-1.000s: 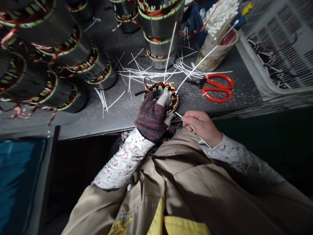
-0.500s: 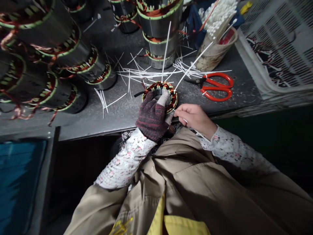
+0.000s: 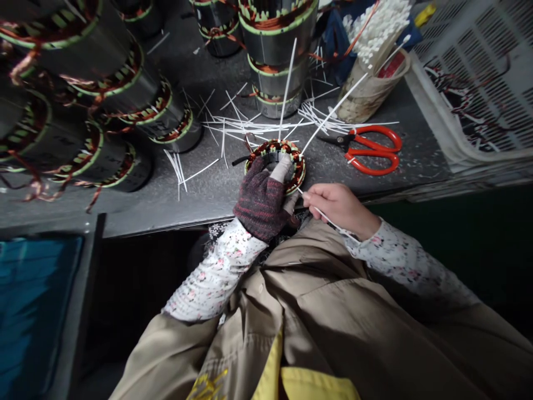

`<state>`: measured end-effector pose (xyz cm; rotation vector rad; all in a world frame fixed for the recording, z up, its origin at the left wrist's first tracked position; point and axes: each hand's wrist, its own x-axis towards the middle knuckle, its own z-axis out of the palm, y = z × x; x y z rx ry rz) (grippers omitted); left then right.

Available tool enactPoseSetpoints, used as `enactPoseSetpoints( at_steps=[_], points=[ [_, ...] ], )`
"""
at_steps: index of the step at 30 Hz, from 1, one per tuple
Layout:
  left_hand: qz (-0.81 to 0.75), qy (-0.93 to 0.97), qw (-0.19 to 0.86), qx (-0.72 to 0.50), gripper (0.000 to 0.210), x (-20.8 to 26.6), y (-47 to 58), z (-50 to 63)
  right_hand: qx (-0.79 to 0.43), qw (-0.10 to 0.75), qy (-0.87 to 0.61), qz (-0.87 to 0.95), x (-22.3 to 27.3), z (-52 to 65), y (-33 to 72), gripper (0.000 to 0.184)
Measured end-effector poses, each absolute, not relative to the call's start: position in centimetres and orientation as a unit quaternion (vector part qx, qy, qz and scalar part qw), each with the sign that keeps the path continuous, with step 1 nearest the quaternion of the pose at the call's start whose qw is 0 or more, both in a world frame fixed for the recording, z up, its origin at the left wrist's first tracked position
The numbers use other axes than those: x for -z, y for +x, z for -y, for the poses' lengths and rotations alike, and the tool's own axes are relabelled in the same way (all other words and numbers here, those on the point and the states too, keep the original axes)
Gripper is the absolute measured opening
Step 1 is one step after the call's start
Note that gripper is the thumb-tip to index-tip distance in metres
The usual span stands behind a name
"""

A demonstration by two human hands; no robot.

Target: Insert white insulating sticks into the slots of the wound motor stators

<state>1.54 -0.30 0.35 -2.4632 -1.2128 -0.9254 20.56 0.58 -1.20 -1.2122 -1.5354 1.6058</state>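
At our bench (image 3: 204,197), our gloved left hand (image 3: 263,201) and bare right hand (image 3: 338,206) are both gripping: the left clamped on the copper ring (image 3: 298,173) near the front edge, the right pinching a white cord (image 3: 328,220). We'd brace the ring firmly and pinch close to the tip so it doesn't bend.

The gloved left hand (image 3: 261,203) holds a copper-wound ring (image 3: 298,166) from its 7 o'clock side, one light-wrapped finger in the hole. At the ring's 4 o'clock, the bare right hand (image 3: 339,204) pinches a white cord (image 3: 328,220); two white strands (image 3: 287,89) jut out towards 12 and 2. Red-handled scissors (image 3: 362,151) lie at 3, a stained cup (image 3: 358,95) at 2, stacked wound cores (image 3: 152,83) at 10.
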Motion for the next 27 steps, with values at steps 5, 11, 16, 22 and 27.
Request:
enactPoseSetpoints(
  at_steps=[5, 11, 16, 22, 27],
  points=[
    [0.412, -0.842, 0.132, 0.322, 0.058, -0.3, 1.5, 0.3, -0.572, 0.34, -0.444, 0.6, 1.2, -1.3, 20.1, 0.051],
    [0.418, -0.848, 0.11, 0.307, 0.064, 0.1, 1.2, 0.2, -0.615, 0.273, -0.445, 0.59, 1.4, -0.7, 21.1, 0.056],
    [0.414, -0.845, 0.101, 0.323, 0.065, -0.3, 1.3, 0.4, -0.589, 0.328, -0.435, 0.597, 1.6, -1.2, 20.3, 0.054],
    [0.437, -0.82, -0.035, 0.367, 0.068, 0.1, 1.3, 0.6, -0.626, 0.368, -0.439, 0.529, 2.1, -0.8, 20.5, 0.046],
    [0.452, -0.779, -0.12, 0.418, 0.044, -0.1, 1.6, 0.4, -0.629, 0.465, -0.409, 0.469, 2.7, -1.1, 18.6, 0.052]
  ],
)
